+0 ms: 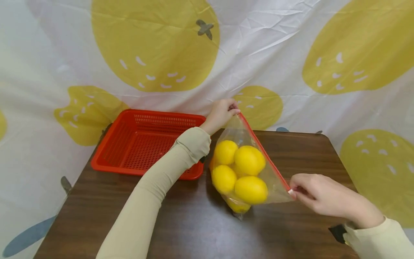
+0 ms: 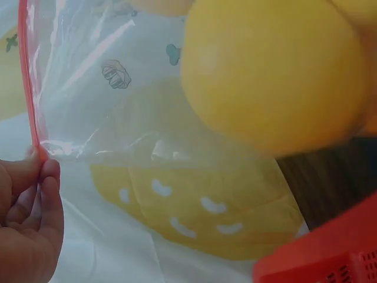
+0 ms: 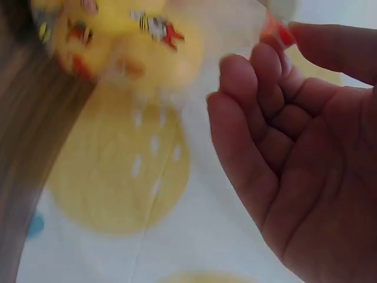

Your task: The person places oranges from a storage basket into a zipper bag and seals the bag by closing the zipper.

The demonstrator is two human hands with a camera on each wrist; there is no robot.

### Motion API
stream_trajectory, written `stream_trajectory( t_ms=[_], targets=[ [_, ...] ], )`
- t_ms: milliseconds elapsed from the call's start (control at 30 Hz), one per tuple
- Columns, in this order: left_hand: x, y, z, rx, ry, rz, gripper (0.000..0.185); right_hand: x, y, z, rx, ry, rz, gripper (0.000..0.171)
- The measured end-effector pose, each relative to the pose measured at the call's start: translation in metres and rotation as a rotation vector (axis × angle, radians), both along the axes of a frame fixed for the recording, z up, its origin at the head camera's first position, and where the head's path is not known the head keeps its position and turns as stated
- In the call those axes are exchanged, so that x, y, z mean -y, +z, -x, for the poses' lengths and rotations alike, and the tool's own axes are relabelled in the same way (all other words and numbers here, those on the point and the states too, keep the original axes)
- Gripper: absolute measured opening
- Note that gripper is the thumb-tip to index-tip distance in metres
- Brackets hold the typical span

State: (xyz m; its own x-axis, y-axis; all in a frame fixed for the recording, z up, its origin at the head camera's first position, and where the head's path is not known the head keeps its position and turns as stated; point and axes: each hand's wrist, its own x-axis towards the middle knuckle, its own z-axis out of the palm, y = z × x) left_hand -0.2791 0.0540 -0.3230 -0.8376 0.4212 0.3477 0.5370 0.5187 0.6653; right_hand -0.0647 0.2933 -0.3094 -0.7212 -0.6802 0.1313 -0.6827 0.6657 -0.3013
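A clear zip bag [image 1: 276,192] with a red zip strip [image 1: 263,151] holds several yellow lemons [image 1: 249,160]. It is tilted, its strip slanting from upper left down to the right. My left hand [image 1: 221,113] pinches the strip's upper end between thumb and fingers, as the left wrist view also shows. At the lower end, my right hand [image 1: 326,198] pinches the bag's corner beside a small white slider [image 1: 290,192]. In the right wrist view the thumb and index finger meet on the red end, and printed figures show on the blurred bag.
A red plastic basket [image 1: 113,168] with slotted walls stands on the left of the brown wooden table [image 1: 194,230], behind my left forearm. A white cloth [image 1: 255,43] printed with large yellow fruit hangs along the table's back edge and sides.
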Motion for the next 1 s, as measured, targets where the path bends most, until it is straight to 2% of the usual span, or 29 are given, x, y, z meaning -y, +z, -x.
stream_trajectory(
  t_ms=[133,233,333,400,500,600,667,767,867,933,1000],
  targets=[
    [-0.012,0.004,0.0,-0.008,-0.06,-0.019,0.012,0.031,-0.004,-0.006,0.0,0.078,0.013,0.025],
    [-0.017,0.006,-0.001,-0.013,-0.093,-0.021,0.012,0.052,-0.008,-0.004,0.006,0.162,0.042,0.02],
    [-0.018,0.007,-0.001,0.004,-0.114,-0.041,0.011,0.065,-0.011,0.008,0.034,0.269,0.094,0.013],
    [-0.017,0.008,0.0,0.024,-0.121,-0.06,0.01,0.068,-0.012,0.023,0.016,0.329,0.134,0.013],
    [-0.015,0.009,0.001,0.035,-0.129,-0.079,0.01,0.066,-0.011,0.056,-0.182,0.346,0.144,0.019],
    [-0.015,0.008,0.001,0.023,-0.134,-0.08,0.01,0.061,-0.008,0.094,-0.467,0.276,0.093,0.022],
    [-0.015,0.008,0.0,0.031,-0.145,-0.081,0.009,0.058,-0.006,0.114,-0.596,0.247,0.027,0.022],
    [-0.016,0.007,-0.004,0.045,-0.154,-0.083,0.012,0.055,-0.003,0.133,-0.676,0.251,-0.05,0.019],
    [-0.013,0.009,-0.014,0.028,-0.133,-0.069,0.017,0.054,-0.001,0.138,-0.682,0.247,-0.084,0.012],
    [-0.009,0.012,-0.027,-0.031,-0.1,-0.022,0.02,0.054,-0.001,0.137,-0.674,0.224,-0.09,0.009],
    [-0.004,0.016,-0.047,-0.079,-0.073,0.038,0.022,0.054,-0.001,0.135,-0.668,0.194,-0.087,0.011]
  ],
)
